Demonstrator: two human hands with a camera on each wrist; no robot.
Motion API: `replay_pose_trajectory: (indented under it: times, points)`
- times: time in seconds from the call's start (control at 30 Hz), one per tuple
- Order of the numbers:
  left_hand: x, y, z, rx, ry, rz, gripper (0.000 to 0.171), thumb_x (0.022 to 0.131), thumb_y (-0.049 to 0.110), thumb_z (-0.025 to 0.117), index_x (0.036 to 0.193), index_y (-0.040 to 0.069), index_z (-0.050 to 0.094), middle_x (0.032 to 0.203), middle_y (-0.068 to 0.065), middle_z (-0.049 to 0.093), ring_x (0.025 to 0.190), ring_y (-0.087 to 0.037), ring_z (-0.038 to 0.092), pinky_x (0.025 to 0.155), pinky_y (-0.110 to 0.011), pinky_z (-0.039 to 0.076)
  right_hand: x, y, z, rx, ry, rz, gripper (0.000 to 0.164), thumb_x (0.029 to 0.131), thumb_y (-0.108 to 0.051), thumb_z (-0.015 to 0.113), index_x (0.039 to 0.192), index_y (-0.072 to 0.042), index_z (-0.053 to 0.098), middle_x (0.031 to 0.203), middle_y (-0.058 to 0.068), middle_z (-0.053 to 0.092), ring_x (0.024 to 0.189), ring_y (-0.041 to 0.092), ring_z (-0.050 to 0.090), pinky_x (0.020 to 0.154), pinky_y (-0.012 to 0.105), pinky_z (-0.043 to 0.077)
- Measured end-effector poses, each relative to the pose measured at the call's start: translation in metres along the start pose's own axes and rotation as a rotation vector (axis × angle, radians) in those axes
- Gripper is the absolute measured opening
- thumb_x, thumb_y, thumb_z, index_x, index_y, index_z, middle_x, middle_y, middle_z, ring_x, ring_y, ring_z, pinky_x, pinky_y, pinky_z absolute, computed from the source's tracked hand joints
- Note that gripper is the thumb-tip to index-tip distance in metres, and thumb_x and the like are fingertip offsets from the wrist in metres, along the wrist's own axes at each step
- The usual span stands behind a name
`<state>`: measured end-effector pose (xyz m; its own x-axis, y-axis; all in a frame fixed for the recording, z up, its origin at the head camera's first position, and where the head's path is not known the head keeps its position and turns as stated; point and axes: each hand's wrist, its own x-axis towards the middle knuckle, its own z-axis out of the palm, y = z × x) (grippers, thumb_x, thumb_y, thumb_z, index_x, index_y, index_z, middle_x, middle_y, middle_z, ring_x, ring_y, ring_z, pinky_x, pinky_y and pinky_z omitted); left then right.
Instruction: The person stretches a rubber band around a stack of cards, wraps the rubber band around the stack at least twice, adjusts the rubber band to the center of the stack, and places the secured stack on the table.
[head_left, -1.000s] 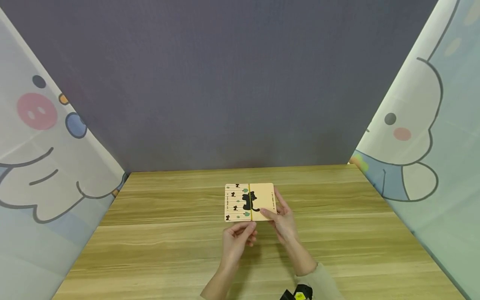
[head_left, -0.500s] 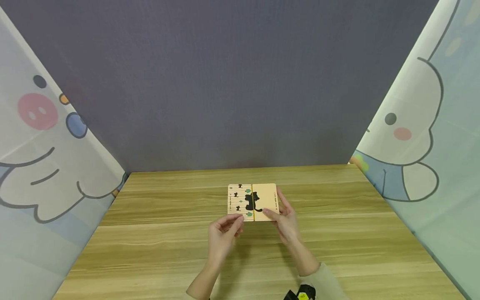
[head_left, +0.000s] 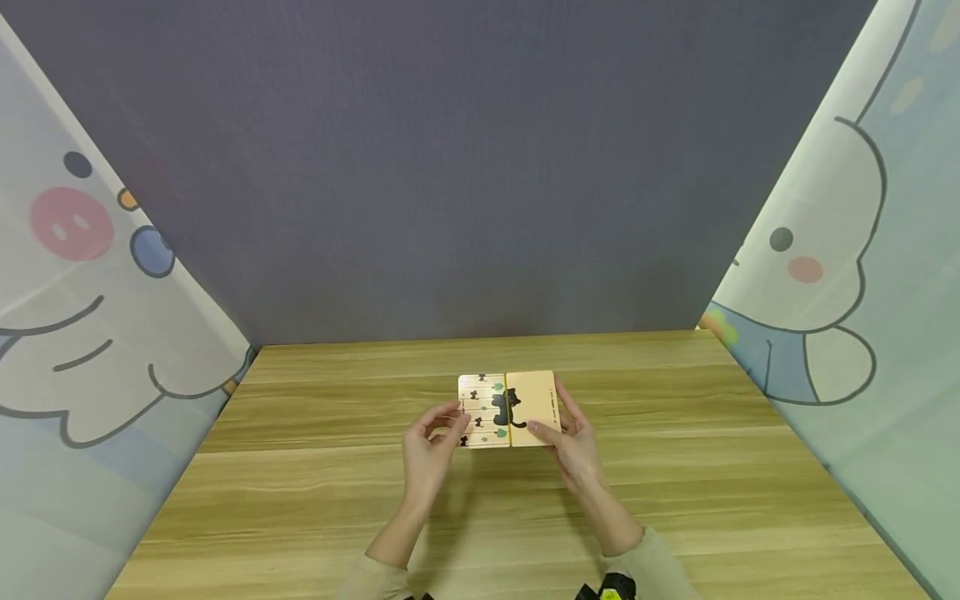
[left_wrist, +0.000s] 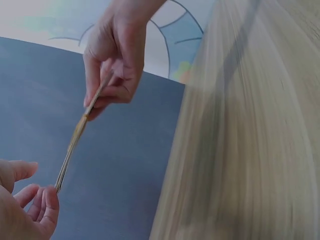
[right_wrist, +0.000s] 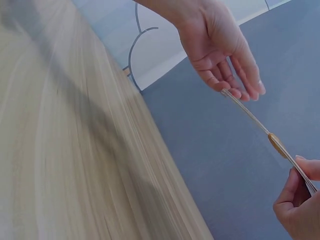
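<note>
A thin cream notebook [head_left: 534, 388] with a black cat print is held up over the table, striped with small cats on its left half. Round its middle runs a yellow band [right_wrist: 277, 145]. My right hand [head_left: 579, 450] pinches the right end, thumb on the cover and fingers behind. At the left end is my left hand [head_left: 426, 454]. In the left wrist view the fingertips of this left hand [left_wrist: 31, 210] touch the notebook's edge from beneath, while its thumb stands apart from the cover. Edge-on, several thin layers show.
The wood-grain table [head_left: 300, 483] spreads beneath both hands. Behind it rises a dark grey panel [head_left: 480, 183], and cartoon-printed cloths hang at the left [head_left: 97, 333] and right [head_left: 862, 358].
My left hand has moved from the notebook's lower middle edge leftward and up to its left end. The notebook has shifted slightly right, still pinched by my right hand.
</note>
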<state>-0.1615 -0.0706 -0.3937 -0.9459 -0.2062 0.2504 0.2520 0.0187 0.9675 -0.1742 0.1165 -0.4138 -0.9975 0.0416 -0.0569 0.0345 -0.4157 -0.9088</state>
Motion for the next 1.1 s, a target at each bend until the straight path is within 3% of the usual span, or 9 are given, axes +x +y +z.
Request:
replay_pose_trajectory:
  times: [0.17, 0.4, 0.53, 0.67, 0.73, 0.9, 0.97, 1.1]
  points:
    - [0.007, -0.023, 0.0, 0.02, 0.01, 0.019, 0.028, 0.075, 0.003, 0.069, 0.099, -0.008, 0.06, 0.089, -0.019, 0.059, 0.074, -0.016, 0.056, 0.051, -0.017, 0.046, 0.001, 0.002, -0.001, 0.013, -0.003, -0.009, 0.08, 0.075, 0.019, 0.054, 0.139, -0.022, 0.028, 0.104, 0.016, 0.058, 0.077, 0.019, 0.063, 0.07, 0.027, 0.052]
    - [0.006, -0.008, 0.004, -0.005, -0.005, 0.004, 0.031, 0.073, -0.009, 0.066, 0.102, -0.014, 0.056, 0.09, -0.027, 0.054, 0.072, -0.027, 0.056, 0.049, -0.015, 0.046, 0.001, 0.004, -0.002, 0.0, -0.008, -0.011, 0.08, 0.075, 0.018, 0.055, 0.139, -0.022, 0.029, 0.104, 0.017, 0.058, 0.077, 0.02, 0.063, 0.072, 0.029, 0.051]
    - [0.012, -0.025, 0.007, -0.016, 0.012, 0.019, 0.033, 0.071, -0.009, 0.068, 0.102, -0.014, 0.058, 0.087, -0.025, 0.055, 0.067, -0.02, 0.055, 0.047, -0.013, 0.044, 0.003, 0.006, -0.002, -0.028, 0.0, -0.017, 0.08, 0.074, 0.017, 0.056, 0.139, -0.021, 0.028, 0.103, 0.018, 0.058, 0.079, 0.02, 0.063, 0.074, 0.03, 0.051]
    - [0.018, -0.04, 0.009, 0.006, 0.032, 0.024, 0.034, 0.07, -0.007, 0.07, 0.101, -0.012, 0.06, 0.086, -0.021, 0.057, 0.066, -0.016, 0.055, 0.048, -0.013, 0.044, 0.009, 0.013, -0.006, -0.107, -0.022, -0.089, 0.081, 0.072, 0.013, 0.062, 0.139, -0.017, 0.027, 0.102, 0.02, 0.058, 0.079, 0.018, 0.062, 0.072, 0.027, 0.051]
    - [0.021, -0.043, 0.009, 0.025, 0.039, 0.017, 0.034, 0.069, -0.007, 0.071, 0.101, -0.012, 0.06, 0.085, -0.021, 0.058, 0.066, -0.017, 0.056, 0.047, -0.012, 0.044, 0.014, 0.018, -0.01, -0.178, -0.032, -0.138, 0.081, 0.072, 0.008, 0.065, 0.139, -0.015, 0.027, 0.099, 0.021, 0.059, 0.07, 0.014, 0.06, 0.064, 0.024, 0.051]
    - [0.027, -0.05, 0.011, 0.036, 0.05, 0.002, 0.034, 0.068, -0.009, 0.071, 0.1, -0.014, 0.06, 0.085, -0.023, 0.058, 0.067, -0.026, 0.057, 0.048, -0.014, 0.045, 0.034, 0.037, -0.028, -0.329, -0.079, -0.208, 0.082, 0.072, -0.007, 0.072, 0.14, -0.018, 0.026, 0.098, 0.016, 0.062, 0.07, 0.015, 0.06, 0.061, 0.024, 0.051]
    - [0.03, -0.054, 0.011, 0.043, 0.054, -0.006, 0.035, 0.067, -0.009, 0.071, 0.1, -0.014, 0.06, 0.086, -0.023, 0.058, 0.069, -0.03, 0.058, 0.049, -0.014, 0.046, 0.041, 0.041, -0.032, -0.345, -0.109, -0.225, 0.083, 0.072, -0.006, 0.072, 0.14, -0.016, 0.026, 0.101, 0.017, 0.062, 0.081, 0.021, 0.062, 0.068, 0.028, 0.052]
    - [0.037, -0.061, 0.011, 0.107, 0.068, -0.03, 0.035, 0.067, -0.007, 0.072, 0.101, -0.01, 0.062, 0.086, -0.019, 0.06, 0.069, -0.029, 0.058, 0.048, -0.015, 0.046, 0.039, 0.03, -0.021, -0.406, -0.065, -0.185, 0.082, 0.068, 0.007, 0.069, 0.138, -0.008, 0.03, 0.102, 0.031, 0.056, 0.082, 0.028, 0.061, 0.068, 0.031, 0.052]
